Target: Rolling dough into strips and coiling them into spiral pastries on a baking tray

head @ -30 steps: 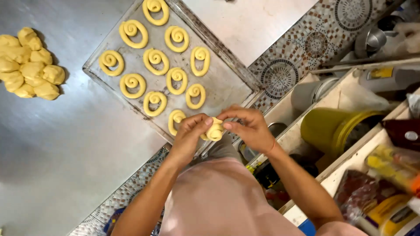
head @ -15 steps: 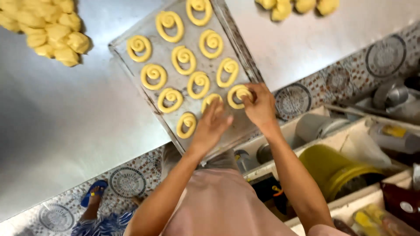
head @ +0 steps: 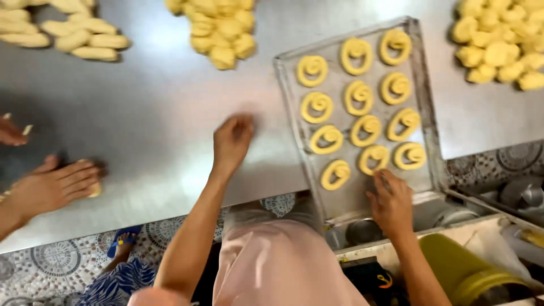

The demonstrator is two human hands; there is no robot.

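- Your left hand (head: pixel 232 139) rests empty on the smooth steel table (head: pixel 153 107), fingers curled
- Your right hand (head: pixel 391 201), fingers loosely bent and empty, touches the metal tray (head: pixel 422 102) beside coiled yellow dough spirals (head: pixel 374 158)

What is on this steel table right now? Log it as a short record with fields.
Surface: steel table
Tray: metal baking tray, hanging over the table's near edge
On tray: eleven yellow dough spirals in rows
Left hand: open grip, over bare steel left of the tray
Right hand: on the tray's near end, by the nearest spirals
Loose dough: piles of dough pieces along the far side
Others: a co-worker's hand pressing dough at far left
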